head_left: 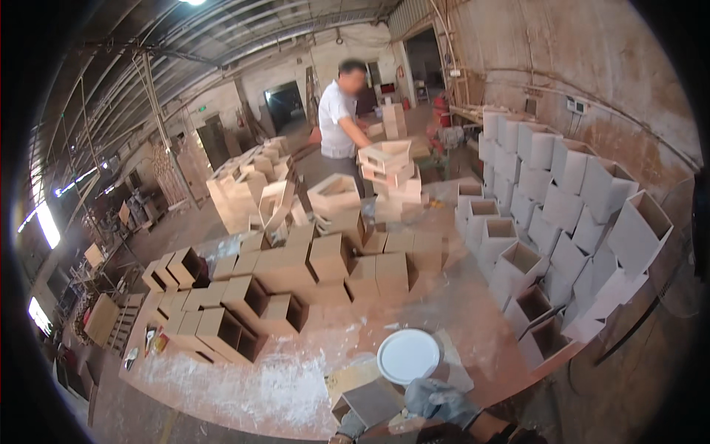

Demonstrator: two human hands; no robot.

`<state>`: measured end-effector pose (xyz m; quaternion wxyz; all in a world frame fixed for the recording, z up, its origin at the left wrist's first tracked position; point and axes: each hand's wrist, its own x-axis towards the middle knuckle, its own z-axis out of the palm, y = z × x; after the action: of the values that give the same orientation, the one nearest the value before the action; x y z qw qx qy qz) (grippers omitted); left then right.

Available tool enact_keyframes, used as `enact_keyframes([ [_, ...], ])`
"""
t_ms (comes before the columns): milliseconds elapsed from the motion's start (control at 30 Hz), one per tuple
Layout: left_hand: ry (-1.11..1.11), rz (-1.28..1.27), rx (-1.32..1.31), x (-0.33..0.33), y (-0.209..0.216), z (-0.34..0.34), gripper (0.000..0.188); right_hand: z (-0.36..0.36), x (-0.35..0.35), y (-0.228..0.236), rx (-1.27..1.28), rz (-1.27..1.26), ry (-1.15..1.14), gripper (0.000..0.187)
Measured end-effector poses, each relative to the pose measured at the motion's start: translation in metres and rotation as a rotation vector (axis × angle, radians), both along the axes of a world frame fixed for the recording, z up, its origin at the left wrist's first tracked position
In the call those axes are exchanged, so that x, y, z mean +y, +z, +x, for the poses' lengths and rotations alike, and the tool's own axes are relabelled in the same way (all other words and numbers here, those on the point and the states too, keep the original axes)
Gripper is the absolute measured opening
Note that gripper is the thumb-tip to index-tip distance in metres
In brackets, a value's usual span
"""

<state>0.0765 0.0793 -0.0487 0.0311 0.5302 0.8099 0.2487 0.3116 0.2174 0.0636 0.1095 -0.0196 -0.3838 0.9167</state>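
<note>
At the table's near edge, a small open wooden box [375, 402] with a greyish face lies tilted in front of me. My left hand [350, 425], in a grey glove and mostly cut off by the lower edge, grips the box's near left side. My right hand [438, 400], also gloved, is at the box's right side, just below a round white tub [408, 357]. Its fingers look curled, and whatever they hold is hidden. A flat light-brown piece [347, 377] lies behind the box, and a pale board [454, 362] sits partly under the tub.
Brown open boxes [285, 266] stand in rows across the work table [296, 385], which has white smears. Stacked grey-white boxes [551, 170] line the right side. Beyond the table, a person [340, 111] handles pale wooden boxes [388, 163]. Small tools [155, 342] lie at the left edge.
</note>
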Motion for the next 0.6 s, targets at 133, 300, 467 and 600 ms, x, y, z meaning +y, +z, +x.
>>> enact_keyframes([
  [133,0.035,-0.081,-0.046,0.019,0.011,-0.015,0.042,0.002,-0.01,0.007,-0.404,0.076,-0.209,0.031],
  [300,0.082,-0.135,-0.068,0.017,0.026,-0.021,0.042,-0.012,0.009,0.013,-0.366,0.196,-0.154,0.036],
  [467,0.11,-0.161,-0.066,0.02,0.037,-0.028,0.042,-0.027,0.018,0.016,-0.341,0.355,-0.12,0.04],
  [600,0.126,-0.179,-0.079,0.024,0.038,-0.031,0.043,-0.037,0.025,0.015,-0.331,0.491,-0.104,0.044],
])
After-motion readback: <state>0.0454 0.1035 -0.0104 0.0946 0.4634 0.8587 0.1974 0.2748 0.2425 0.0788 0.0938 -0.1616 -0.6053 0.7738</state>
